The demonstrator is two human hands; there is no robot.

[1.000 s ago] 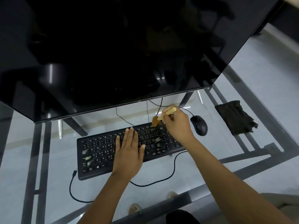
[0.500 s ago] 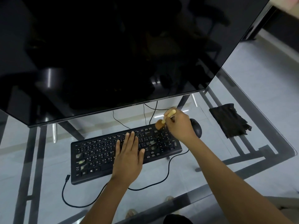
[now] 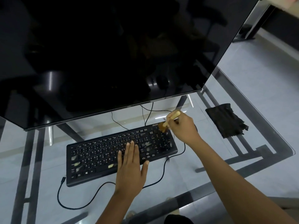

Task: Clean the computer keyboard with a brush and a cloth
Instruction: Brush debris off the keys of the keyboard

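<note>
One keyboard [image 3: 97, 157] on the glass desk [image 3: 186, 180], your left hand [image 3: 131, 167] flat on its keys with fingers straight, your right hand [image 3: 182, 126] gripping one brush [image 3: 168, 121] over its far right corner, one cloth [image 3: 226, 122] lying apart at right.

I see a black keyboard [image 3: 103, 157] with white legends and pale smudges on several keys. The brush [image 3: 168, 121] has a pale yellow handle and brown bristles. The cloth [image 3: 226, 122] is black, as is the monitor [image 3: 113, 54]. The bench [image 3: 258, 97] is clear glass crossed by dark frame bars.
</note>
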